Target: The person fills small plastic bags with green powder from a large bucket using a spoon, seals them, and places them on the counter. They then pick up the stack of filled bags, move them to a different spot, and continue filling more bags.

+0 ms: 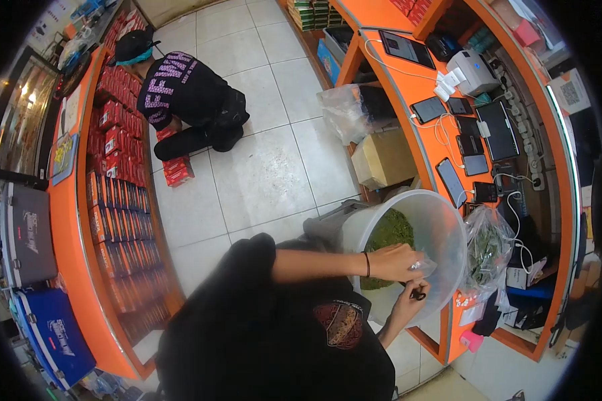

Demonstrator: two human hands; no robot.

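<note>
Over the wide mouth of a large translucent white bucket (451,227), my left hand (393,262), with a black band at the wrist, is closed on a small clear plastic bag (423,266). Just below it in the view, my right hand (408,302) has its fingers wrapped round black-handled scissors (418,294); their blades are hidden. Finely cut green leaves (391,230) lie inside the bucket, partly covered by my left hand and forearm.
A clear bag of green leaves (488,247) sits right of the bucket. Phones (451,180) and cables cover the orange counter (394,87). A cardboard box (384,159) stands beneath it. Another person (187,93) crouches by red boxes (177,172) at the far-left shelf.
</note>
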